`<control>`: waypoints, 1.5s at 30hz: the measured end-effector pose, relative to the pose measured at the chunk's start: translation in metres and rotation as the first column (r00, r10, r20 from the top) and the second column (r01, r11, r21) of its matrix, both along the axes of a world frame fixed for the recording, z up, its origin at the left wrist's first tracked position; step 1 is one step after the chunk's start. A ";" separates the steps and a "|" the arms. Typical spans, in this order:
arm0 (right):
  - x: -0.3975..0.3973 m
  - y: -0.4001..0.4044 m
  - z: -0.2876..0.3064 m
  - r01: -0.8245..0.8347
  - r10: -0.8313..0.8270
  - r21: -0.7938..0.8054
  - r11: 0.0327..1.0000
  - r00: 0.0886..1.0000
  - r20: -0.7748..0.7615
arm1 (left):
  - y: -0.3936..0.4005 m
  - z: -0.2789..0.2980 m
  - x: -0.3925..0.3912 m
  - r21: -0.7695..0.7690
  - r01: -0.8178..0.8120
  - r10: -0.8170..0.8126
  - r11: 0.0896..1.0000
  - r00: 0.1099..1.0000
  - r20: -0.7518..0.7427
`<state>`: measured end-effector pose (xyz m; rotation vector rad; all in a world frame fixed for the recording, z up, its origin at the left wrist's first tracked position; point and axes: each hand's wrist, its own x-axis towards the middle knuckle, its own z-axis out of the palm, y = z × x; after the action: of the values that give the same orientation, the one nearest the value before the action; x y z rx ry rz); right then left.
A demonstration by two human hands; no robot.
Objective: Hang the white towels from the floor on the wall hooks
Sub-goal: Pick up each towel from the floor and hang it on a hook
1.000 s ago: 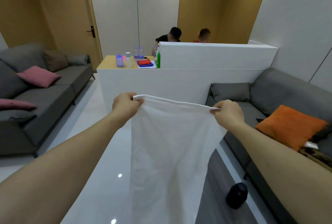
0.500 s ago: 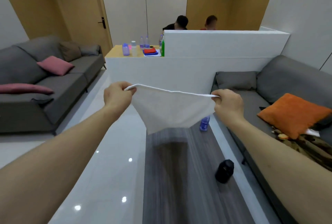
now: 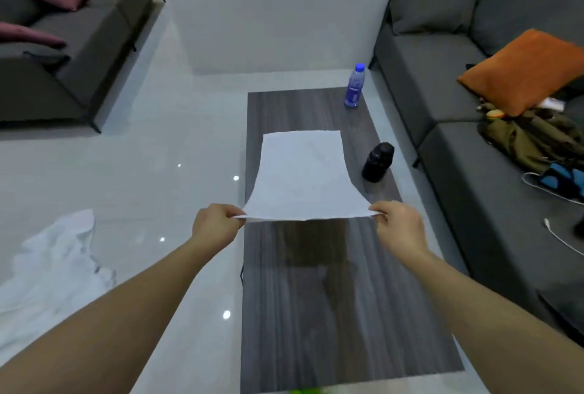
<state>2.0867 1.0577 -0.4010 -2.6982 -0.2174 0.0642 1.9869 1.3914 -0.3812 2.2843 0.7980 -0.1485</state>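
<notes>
From the head camera, both forearms reach forward over the dark wooden table (image 3: pixel 331 314). The left hand (image 3: pixel 215 226) and right hand (image 3: pixel 399 229) each pinch a near corner of the white towel (image 3: pixel 303 175), stretching it out flat above the table. More white towels (image 3: pixel 53 267) lie crumpled on the floor (image 3: pixel 151 178) at left.

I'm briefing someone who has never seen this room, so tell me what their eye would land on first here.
First, the white towel at centre, stretched over the dark wooden table, its near corners pinched by the left hand and right hand. Next, the orange cushion on the grey sofa at right, and a crumpled white towel pile on the glossy floor at lower left.
</notes>
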 end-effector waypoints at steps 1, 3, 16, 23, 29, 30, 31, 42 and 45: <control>-0.019 -0.007 -0.010 0.006 -0.006 0.008 1.000 1.000 -0.020 | -0.005 -0.012 -0.016 -0.008 0.004 -0.004 1.000 1.000 -0.025; -0.059 -0.021 -0.025 0.025 -0.025 0.003 1.000 0.998 -0.058 | -0.017 -0.031 -0.048 -0.020 0.025 -0.026 0.999 0.997 -0.073; -0.191 -0.068 -0.035 0.097 -0.102 -0.035 0.995 0.976 -0.190 | -0.051 -0.045 -0.164 -0.003 0.176 -0.174 0.984 0.972 -0.161; -0.113 -0.060 -0.051 0.035 -0.056 -0.078 0.996 0.956 -0.289 | -0.049 -0.062 -0.096 0.019 0.095 -0.090 0.995 0.980 -0.175; 0.004 -0.030 -0.080 -0.001 -0.007 -0.022 1.000 0.934 -0.358 | -0.032 -0.102 0.002 0.072 -0.019 0.032 0.997 0.982 -0.185; 0.022 -0.024 -0.086 0.006 -0.015 -0.027 1.000 0.933 -0.360 | -0.029 -0.111 0.016 0.077 -0.043 0.058 0.996 0.975 -0.212; 0.037 -0.020 -0.093 0.012 -0.027 -0.043 0.999 0.934 -0.358 | -0.027 -0.122 0.027 0.074 -0.060 0.077 0.995 0.963 -0.259; -0.009 -0.058 -0.200 0.166 -0.245 -0.180 0.970 0.682 -0.689 | -0.053 -0.216 -0.027 -0.130 -0.201 0.076 0.971 0.776 -0.626; -0.059 -0.064 -0.228 0.229 -0.308 -0.219 0.949 0.504 -0.807 | -0.068 -0.234 -0.060 -0.144 -0.259 0.093 0.955 0.722 -0.686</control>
<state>2.0275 0.9936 -0.6286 -2.4020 0.5229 1.2695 1.9270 1.3236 -0.6153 1.8974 1.2829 -0.9804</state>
